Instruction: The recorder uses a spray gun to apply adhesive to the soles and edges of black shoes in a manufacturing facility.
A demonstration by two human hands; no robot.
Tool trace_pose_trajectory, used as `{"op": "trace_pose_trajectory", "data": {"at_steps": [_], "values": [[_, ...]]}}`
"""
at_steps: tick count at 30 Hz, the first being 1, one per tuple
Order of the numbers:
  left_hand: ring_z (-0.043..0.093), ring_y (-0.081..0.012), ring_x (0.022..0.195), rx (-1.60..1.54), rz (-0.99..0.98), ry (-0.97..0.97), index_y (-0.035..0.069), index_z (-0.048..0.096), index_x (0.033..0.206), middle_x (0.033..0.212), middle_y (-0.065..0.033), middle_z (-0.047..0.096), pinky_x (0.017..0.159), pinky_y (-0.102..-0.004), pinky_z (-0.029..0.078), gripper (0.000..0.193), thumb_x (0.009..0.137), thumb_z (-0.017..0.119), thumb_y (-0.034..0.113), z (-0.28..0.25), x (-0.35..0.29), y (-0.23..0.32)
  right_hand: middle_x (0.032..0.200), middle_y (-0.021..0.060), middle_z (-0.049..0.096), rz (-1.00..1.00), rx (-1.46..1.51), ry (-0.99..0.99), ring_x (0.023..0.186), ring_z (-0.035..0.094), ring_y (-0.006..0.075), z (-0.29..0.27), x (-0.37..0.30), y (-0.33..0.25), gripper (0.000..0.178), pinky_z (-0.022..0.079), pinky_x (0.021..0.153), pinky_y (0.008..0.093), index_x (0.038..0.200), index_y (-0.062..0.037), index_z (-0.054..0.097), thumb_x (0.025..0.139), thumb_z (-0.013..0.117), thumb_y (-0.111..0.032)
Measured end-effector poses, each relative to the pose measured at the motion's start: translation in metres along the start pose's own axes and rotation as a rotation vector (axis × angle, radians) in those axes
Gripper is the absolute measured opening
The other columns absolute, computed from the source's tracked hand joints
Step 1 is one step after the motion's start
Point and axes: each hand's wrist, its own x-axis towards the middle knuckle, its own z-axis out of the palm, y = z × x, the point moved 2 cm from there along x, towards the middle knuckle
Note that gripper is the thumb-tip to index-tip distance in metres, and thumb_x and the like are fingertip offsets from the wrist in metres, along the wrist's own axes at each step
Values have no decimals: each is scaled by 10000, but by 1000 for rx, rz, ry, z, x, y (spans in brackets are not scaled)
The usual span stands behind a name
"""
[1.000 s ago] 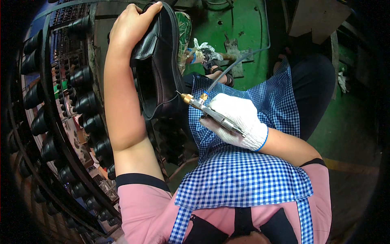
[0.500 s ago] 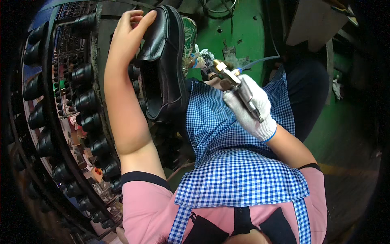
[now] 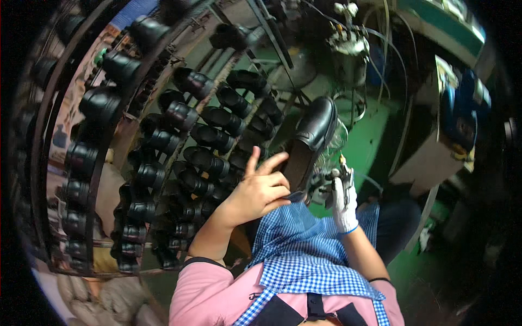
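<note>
A black leather slip-on shoe [image 3: 317, 126] is in front of me with its toe pointing away and its opening facing up. What bears it underneath is hidden. Beside its heel end, my bare left hand [image 3: 260, 194] has its fingers spread; I cannot tell if the fingertips touch the shoe. To the right of the shoe, my right hand [image 3: 345, 209], in a white knit glove, grips a metal spray gun [image 3: 341, 179]. The gun's brass-coloured tip points away from me.
A tall rack [image 3: 89, 179] with several rows of black shoes [image 3: 209, 138] fills the left side. Ahead, a metal pot [image 3: 349, 60] with hoses stands over the green floor [image 3: 375, 142]. At right, a blue object [image 3: 462, 108] sits on a bench-like box [image 3: 421, 155].
My left hand has left the shoe's toe and is now by its heel, fingers spread. The spray gun now points forward. The view has shifted, showing more of the rack and the pot.
</note>
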Motion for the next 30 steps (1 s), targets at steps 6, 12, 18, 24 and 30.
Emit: {"op": "trace_pose_trajectory", "data": {"at_steps": [6, 12, 18, 24, 30], "values": [[636, -133, 987, -692, -80, 486, 29, 653, 981, 896, -3, 658, 1059, -404, 391, 218, 913, 762, 206, -20, -4, -46, 809, 16, 594, -19, 72, -1, 546, 558, 95, 12, 6, -3, 537, 431, 423, 244, 1553, -179, 363, 1043, 506, -266], [623, -182, 817, -239, -128, 810, -13, 618, 1044, 869, -72, 641, 775, -334, 495, 256, 936, 747, 180, -96, 41, -81, 1147, 93, 622, -62, -306, -76, 824, 628, 178, 20, -2, -37, 706, 548, 680, 296, 1615, -156, 256, 978, 559, -146], [655, -378, 844, 311, -255, 818, 46, 659, 939, 902, -135, 662, 750, -455, 507, 302, 936, 682, 347, -133, 113, -183, 1140, 134, 669, -217, -399, -34, 901, 693, 270, 18, -4, -40, 837, 566, 822, 368, 1609, -119, 260, 911, 716, -189], [658, -362, 1113, 216, -807, 570, 93, 711, 1111, 1174, -148, 706, 948, -488, 516, 449, 887, 650, 477, -152, 120, -319, 1062, 153, 703, -243, -501, -27, 870, 709, 272, 22, -4, -35, 804, 568, 784, 369, 1535, -48, 357, 872, 779, -217], [501, -355, 1342, 622, -675, 600, 40, 480, 1448, 1454, -164, 522, 1146, -529, 350, 573, 940, 665, 233, -150, 176, -289, 1082, 160, 689, -67, -472, -83, 902, 705, 278, 21, -3, -26, 737, 562, 807, 375, 1443, -22, 457, 835, 819, -227]]}}
